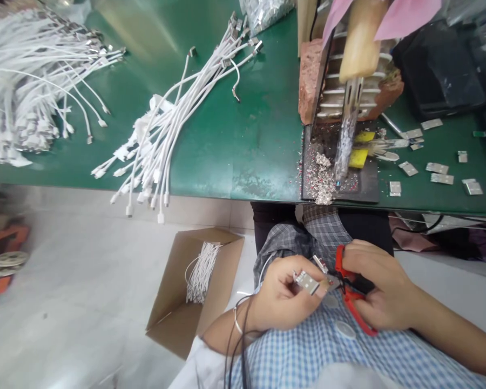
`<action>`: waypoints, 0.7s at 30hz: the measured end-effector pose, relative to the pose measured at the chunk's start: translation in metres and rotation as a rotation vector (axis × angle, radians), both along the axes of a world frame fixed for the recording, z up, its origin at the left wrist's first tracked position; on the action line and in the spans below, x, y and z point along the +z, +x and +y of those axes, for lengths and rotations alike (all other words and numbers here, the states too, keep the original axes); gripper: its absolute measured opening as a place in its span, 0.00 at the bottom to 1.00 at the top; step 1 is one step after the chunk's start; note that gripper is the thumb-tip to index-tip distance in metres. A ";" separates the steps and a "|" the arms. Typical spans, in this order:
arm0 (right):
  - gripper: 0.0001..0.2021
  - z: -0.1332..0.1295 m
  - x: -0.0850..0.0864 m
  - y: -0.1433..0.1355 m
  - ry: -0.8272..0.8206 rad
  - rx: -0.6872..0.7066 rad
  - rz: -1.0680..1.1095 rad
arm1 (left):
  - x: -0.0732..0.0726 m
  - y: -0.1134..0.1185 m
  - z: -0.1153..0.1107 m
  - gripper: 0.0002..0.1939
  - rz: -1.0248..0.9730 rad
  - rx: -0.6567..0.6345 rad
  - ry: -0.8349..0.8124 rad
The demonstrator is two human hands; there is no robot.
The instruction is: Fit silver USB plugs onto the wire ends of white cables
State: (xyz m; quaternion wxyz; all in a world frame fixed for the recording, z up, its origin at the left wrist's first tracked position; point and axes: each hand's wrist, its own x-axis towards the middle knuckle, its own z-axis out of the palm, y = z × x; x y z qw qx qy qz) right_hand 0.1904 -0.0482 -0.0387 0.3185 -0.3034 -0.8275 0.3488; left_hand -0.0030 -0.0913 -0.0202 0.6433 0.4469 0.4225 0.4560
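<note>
My left hand (289, 294) pinches a metal USB plug (308, 282) between thumb and fingers. A second small metal piece (319, 263) shows just beyond it, close to the fingertips. From behind the left hand comes a white cable (263, 272). Wrapped around red-handled pliers (358, 310), my right hand (383, 286) holds them with the jaws pointing left. The jaws meet the left fingertips beside the plug; whether they grip anything I cannot tell. Both hands are over my lap, below the table edge.
On the green table (259, 129) lie a bundle of white USB cables (174, 124) and a larger heap (28, 81). A soldering iron (350, 108) leans over solder crumbs (322, 173). Loose metal USB shells (437, 167) lie at right. A cardboard box (166, 302) holding cables stands on the floor.
</note>
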 end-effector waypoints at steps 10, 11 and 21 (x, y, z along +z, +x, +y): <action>0.08 -0.012 0.001 0.006 -0.704 0.279 0.150 | -0.006 -0.002 0.005 0.09 0.005 -0.024 0.150; 0.09 -0.011 0.002 0.006 -0.663 0.248 0.143 | -0.006 -0.002 0.005 0.09 -0.010 -0.022 0.129; 0.11 -0.013 -0.004 -0.015 -0.242 -0.035 0.237 | -0.008 0.002 -0.004 0.21 -0.188 -0.125 -0.182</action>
